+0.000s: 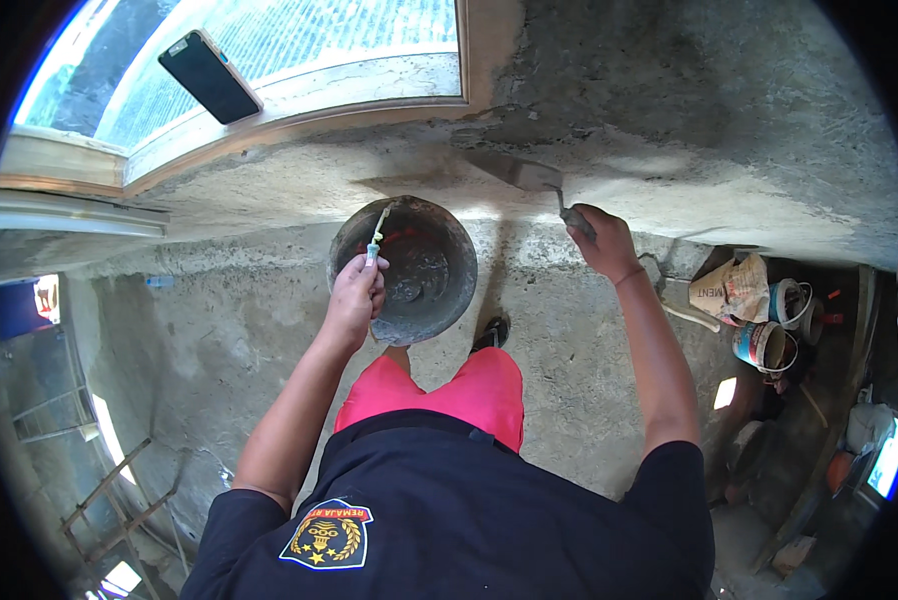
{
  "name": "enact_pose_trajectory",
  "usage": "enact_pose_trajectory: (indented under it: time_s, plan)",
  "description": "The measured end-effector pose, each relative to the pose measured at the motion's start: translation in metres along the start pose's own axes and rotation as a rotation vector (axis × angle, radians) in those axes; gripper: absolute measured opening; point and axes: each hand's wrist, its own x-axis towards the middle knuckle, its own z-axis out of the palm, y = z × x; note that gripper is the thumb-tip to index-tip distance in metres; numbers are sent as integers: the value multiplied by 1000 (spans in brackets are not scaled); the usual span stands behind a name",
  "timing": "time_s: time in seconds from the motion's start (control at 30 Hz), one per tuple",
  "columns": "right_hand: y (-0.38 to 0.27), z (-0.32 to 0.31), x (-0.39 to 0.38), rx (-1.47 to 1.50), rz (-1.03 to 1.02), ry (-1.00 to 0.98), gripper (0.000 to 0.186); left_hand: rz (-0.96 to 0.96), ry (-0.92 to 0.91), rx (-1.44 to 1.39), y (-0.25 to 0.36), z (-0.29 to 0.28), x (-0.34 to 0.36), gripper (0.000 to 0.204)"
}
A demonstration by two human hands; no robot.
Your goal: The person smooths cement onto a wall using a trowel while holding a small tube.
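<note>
My left hand is closed around the handle of a dark bucket. The handle has a pale, partly wrapped stretch showing above my fingers and reaches toward the far rim. Wet grey mortar lies inside the bucket, which hangs or stands in front of my legs; I cannot tell which. Out to the right, my right hand grips a trowel by its handle. Its flat blade points left and lies close to or against the grey plastered wall; contact is hard to judge.
A phone leans on the wooden window frame at upper left. To the right are a paper cement sack and pails. Bamboo poles stand at lower left. One dark shoe shows on the concrete floor.
</note>
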Motion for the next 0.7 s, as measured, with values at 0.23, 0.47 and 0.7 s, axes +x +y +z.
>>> enact_pose_trajectory:
  time_s: [0.23,0.47,0.7]
  plan:
    - [-5,-19,8,49,-49,44,34,-21,-12,-16,-6,3,-1,21]
    - [-15,7,41,-32,-64,-4,38,-13,-6,-26,-8,1,0,20]
    - [-23,4,23,-73,-89,-16,37,-25,16,-38,-2,-1,1,21]
